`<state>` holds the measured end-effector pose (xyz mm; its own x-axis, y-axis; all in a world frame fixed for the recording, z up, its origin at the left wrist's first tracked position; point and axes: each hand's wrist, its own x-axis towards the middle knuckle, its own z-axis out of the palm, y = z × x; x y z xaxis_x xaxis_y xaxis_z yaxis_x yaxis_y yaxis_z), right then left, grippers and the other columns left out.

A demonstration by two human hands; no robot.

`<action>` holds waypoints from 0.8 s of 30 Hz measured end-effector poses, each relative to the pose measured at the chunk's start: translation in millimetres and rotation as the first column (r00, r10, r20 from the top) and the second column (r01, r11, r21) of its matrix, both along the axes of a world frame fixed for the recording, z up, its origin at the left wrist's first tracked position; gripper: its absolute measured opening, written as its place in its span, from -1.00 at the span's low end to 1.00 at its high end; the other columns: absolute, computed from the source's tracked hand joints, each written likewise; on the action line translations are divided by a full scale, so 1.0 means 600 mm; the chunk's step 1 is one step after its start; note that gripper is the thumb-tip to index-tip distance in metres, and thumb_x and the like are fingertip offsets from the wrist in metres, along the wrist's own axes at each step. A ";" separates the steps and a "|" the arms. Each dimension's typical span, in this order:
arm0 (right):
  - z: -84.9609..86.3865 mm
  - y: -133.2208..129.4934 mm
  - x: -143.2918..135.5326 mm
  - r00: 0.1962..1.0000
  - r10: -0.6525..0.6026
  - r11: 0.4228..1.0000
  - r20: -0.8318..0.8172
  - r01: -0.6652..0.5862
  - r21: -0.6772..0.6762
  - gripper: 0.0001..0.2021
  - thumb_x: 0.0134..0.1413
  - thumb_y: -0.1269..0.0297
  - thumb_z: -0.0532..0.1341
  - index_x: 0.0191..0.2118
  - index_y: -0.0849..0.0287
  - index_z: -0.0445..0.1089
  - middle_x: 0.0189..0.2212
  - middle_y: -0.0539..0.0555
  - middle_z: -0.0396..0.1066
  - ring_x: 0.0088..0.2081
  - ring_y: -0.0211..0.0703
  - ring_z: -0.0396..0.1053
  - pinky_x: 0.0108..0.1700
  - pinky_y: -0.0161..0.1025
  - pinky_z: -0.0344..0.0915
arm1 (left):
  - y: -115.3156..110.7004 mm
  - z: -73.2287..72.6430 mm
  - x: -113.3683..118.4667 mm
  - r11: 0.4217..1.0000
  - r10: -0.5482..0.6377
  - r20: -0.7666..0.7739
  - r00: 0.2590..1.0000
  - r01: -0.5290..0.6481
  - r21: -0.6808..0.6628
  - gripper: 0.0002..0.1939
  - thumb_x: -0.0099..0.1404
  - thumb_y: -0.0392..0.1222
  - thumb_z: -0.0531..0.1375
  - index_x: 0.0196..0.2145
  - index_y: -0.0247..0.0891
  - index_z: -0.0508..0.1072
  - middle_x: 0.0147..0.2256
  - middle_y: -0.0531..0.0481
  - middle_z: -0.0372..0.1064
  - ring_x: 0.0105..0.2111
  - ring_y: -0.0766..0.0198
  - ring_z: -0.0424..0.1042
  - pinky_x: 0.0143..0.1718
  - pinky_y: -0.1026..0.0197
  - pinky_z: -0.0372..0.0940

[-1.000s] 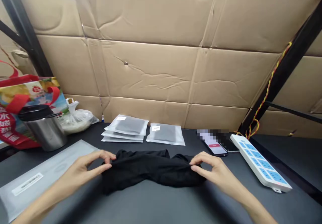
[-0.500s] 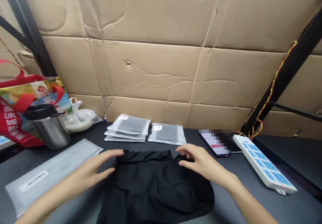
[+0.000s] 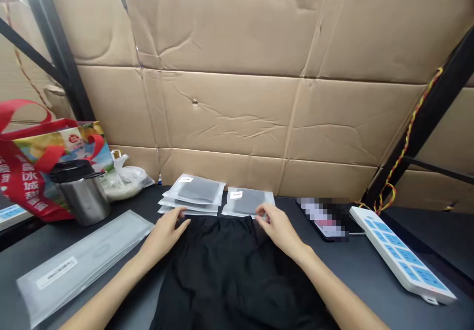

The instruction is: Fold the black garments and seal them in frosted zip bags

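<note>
A black garment (image 3: 229, 275) with a gathered upper edge lies spread on the dark table (image 3: 370, 275). At its upper left corner is my left hand (image 3: 168, 228), fingers curved and apart, thumb near the cloth edge. My right hand (image 3: 276, 226) is at the upper right corner, its thumb and fingers bent close together; whether cloth is between them is too small to tell. Just beyond the garment are a stack of frosted packets (image 3: 194, 191) and one more frosted packet (image 3: 250, 201). Long frosted bags with a barcode label (image 3: 85, 266) lie left of my left forearm.
A steel cup (image 3: 83, 196), a red bag (image 3: 40, 186) and a tied plastic bag (image 3: 126, 182) stand at the left. To the right are a phone (image 3: 322, 219) and a white power strip (image 3: 403, 256). Cardboard (image 3: 229, 107) rises behind.
The garment's upper edge now lies straighter and the cloth is spread wider below. Both hands have shifted a little, my left one inward. The camera view has tilted slightly up.
</note>
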<state>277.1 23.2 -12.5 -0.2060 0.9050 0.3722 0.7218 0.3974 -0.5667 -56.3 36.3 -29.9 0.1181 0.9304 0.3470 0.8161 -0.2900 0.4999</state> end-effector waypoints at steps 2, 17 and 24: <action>0.008 -0.032 0.027 0.997 0.060 0.998 0.038 -0.060 -0.019 -0.87 0.12 0.30 0.11 -0.37 0.11 0.39 -0.43 -0.04 0.41 -0.41 -0.21 0.35 -0.33 -0.31 0.23 | -0.023 -0.002 0.007 0.992 -0.046 -0.114 0.992 0.060 0.115 -0.65 0.33 0.03 0.02 -0.06 -0.19 0.39 -0.09 -0.12 0.42 -0.02 -0.01 0.36 0.02 0.00 0.21; -0.050 -0.079 0.104 0.933 0.030 1.000 0.359 -0.030 -0.005 -0.59 0.27 0.25 0.01 0.19 0.16 0.23 0.17 0.17 0.25 0.18 -0.01 0.21 0.19 0.01 0.17 | -0.080 -0.033 0.032 0.930 -0.358 -0.473 0.805 0.351 -0.107 -0.44 0.44 0.06 -0.06 0.31 0.13 -0.17 0.32 0.05 -0.17 0.29 -0.07 -0.14 0.21 -0.29 -0.07; -0.014 -0.057 0.101 0.907 -0.013 1.000 0.421 0.012 0.006 -0.75 0.23 0.29 0.06 -0.09 0.16 0.43 -0.14 0.16 0.49 -0.10 -0.02 0.45 -0.04 -0.13 0.35 | -0.079 -0.039 0.037 0.920 -0.366 -0.502 0.784 0.387 -0.067 -0.43 0.44 0.05 -0.05 0.31 0.11 -0.20 0.32 0.05 -0.16 0.29 -0.06 -0.12 0.21 -0.27 -0.05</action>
